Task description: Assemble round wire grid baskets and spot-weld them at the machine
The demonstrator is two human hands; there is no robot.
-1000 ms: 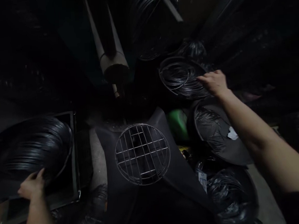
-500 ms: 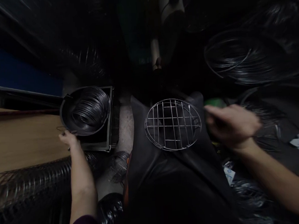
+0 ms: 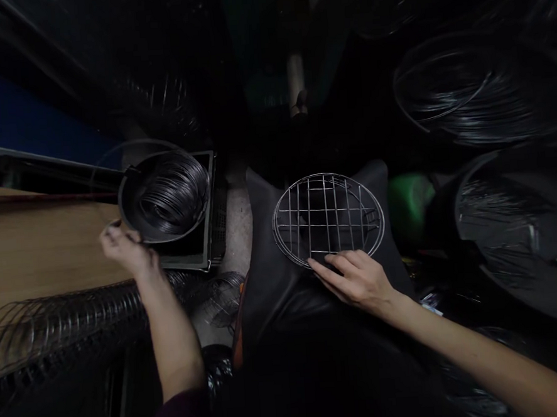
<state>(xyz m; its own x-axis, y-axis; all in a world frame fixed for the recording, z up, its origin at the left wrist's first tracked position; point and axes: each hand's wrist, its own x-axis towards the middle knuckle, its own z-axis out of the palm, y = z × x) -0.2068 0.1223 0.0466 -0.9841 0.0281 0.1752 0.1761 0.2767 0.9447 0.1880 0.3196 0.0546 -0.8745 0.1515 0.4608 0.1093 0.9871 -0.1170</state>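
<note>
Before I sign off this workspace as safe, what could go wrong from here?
The wire grate rests on the dark covering across the lap, and the right grip touches its near edge; a nudge might slide it. The blurred thin ring that the left grip seems to hold shows close to the round pan and could snag the coiled wire inside. In this dim light, wire ends might be hard to spot.

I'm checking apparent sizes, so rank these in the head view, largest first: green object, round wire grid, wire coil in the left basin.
1. Round wire grid
2. Wire coil
3. Green object (visible part)
</note>
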